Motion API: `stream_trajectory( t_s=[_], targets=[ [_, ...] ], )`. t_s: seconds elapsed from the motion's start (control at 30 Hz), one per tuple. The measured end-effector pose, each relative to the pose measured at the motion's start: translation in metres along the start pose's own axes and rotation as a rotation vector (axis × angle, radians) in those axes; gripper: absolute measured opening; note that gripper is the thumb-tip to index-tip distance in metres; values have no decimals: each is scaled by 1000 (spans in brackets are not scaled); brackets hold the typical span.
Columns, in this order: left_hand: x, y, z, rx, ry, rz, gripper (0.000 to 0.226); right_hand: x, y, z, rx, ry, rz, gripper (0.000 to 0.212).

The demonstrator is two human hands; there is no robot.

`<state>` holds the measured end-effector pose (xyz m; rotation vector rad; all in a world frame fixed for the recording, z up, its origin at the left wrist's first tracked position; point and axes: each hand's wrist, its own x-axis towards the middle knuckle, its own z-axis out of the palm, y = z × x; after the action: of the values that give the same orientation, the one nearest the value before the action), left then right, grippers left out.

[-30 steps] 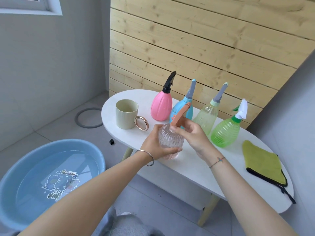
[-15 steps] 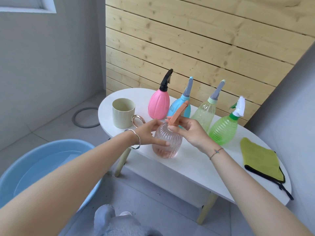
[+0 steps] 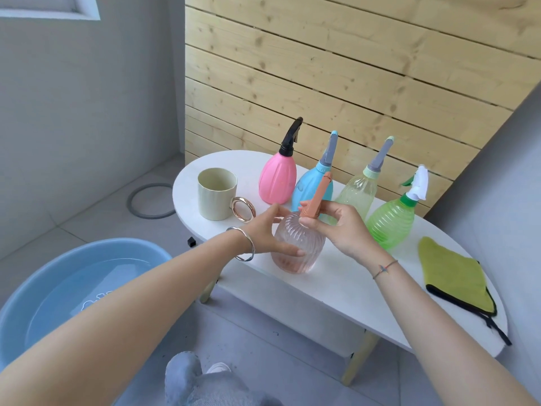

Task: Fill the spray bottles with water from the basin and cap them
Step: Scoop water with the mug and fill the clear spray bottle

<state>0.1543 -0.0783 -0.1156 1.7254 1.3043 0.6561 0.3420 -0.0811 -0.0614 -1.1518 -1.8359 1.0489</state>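
Note:
A clear ribbed pink-tinted bottle (image 3: 304, 247) stands on the white oval table (image 3: 336, 282). My left hand (image 3: 270, 232) holds its body from the left, thumb across the front. My right hand (image 3: 336, 224) pinches the base of its orange spray cap (image 3: 317, 200) at the neck. Behind stand a pink bottle (image 3: 278, 183), a blue bottle (image 3: 310, 186), a pale green bottle (image 3: 361, 189) and a bright green bottle (image 3: 390, 222), all capped. The blue basin (image 3: 35, 276) holds water on the floor at lower left.
A cream mug (image 3: 216, 191) with a gold ring handle stands at the table's left end. A green cloth (image 3: 453, 273) lies at the right end. A grey ring (image 3: 149, 200) lies on the floor. Wooden slat wall behind the table.
The bottle has settled on the table nearer the front edge. My left hand shifted round its left side; my right hand stays at the orange cap's base.

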Motion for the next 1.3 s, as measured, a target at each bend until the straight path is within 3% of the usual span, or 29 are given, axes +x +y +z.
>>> stream_trajectory(
  t_s=[0.1,0.2,0.47,0.63,0.8,0.93,1.13,1.3],
  targets=[
    [6,1,3,60,-22,26,104,5,-5,-14,-13,-169,75,24],
    [10,-1,6,91,-29,46,124,6,-3,-13,21,-132,66,21],
    [3,-1,19,-20,101,38,115,-3,7,5,22,108,-33,23],
    [-4,2,17,-44,60,31,108,-6,1,7,-8,147,-20,24],
    [-18,11,-13,-110,1,41,54,0,-13,5,47,144,13,22],
    [-21,36,-62,-148,49,-3,42,30,-57,-7,85,199,-51,18],
    [-10,72,-148,-315,260,-12,71,107,-129,2,155,239,-183,16],
    [7,63,-190,-329,353,-80,72,167,-131,42,212,234,-164,15]
  ],
)
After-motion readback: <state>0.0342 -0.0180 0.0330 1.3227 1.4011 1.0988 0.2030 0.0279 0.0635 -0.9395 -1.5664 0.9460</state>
